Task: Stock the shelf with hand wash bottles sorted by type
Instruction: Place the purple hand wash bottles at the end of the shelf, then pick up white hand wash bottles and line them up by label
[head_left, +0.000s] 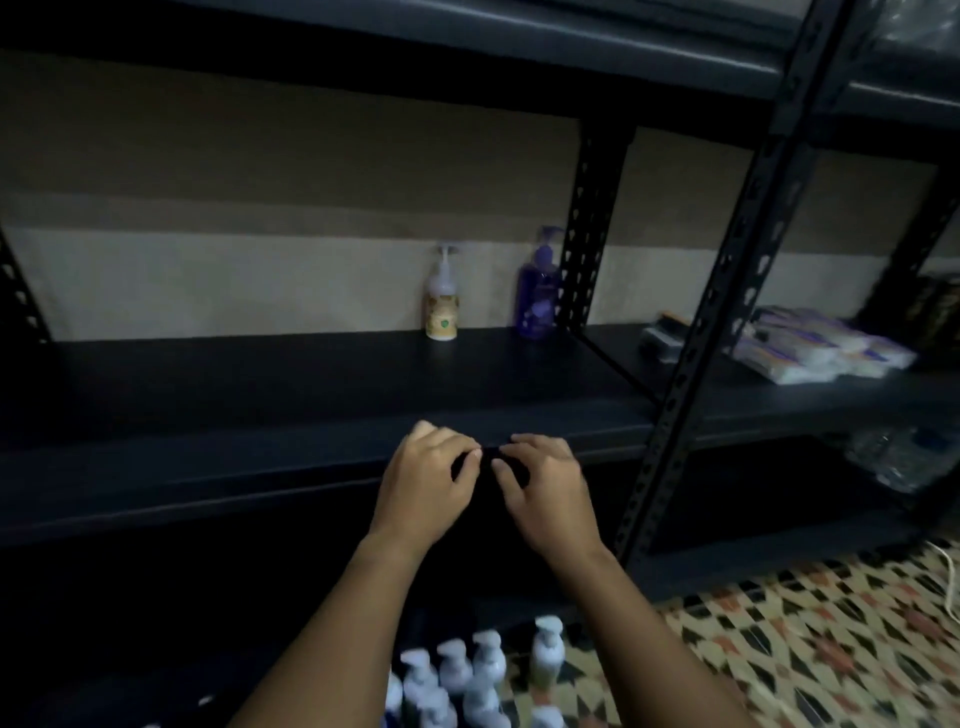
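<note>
Left hand (426, 480) and right hand (545, 486), fingers curled, seemingly empty.

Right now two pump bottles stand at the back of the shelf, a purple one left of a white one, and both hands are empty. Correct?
Not quite. In the head view the purple bottle stands right of the white bottle, not left. The rest holds: both are at the back of the shelf, and the left hand and right hand are empty.

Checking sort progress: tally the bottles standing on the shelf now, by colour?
Cream-labelled pump bottle: 1
Purple pump bottle: 1
Total on the shelf: 2
More pump bottles wait on the floor; they are too blurred to count. Neither the left hand nor the right hand holds anything.
</note>
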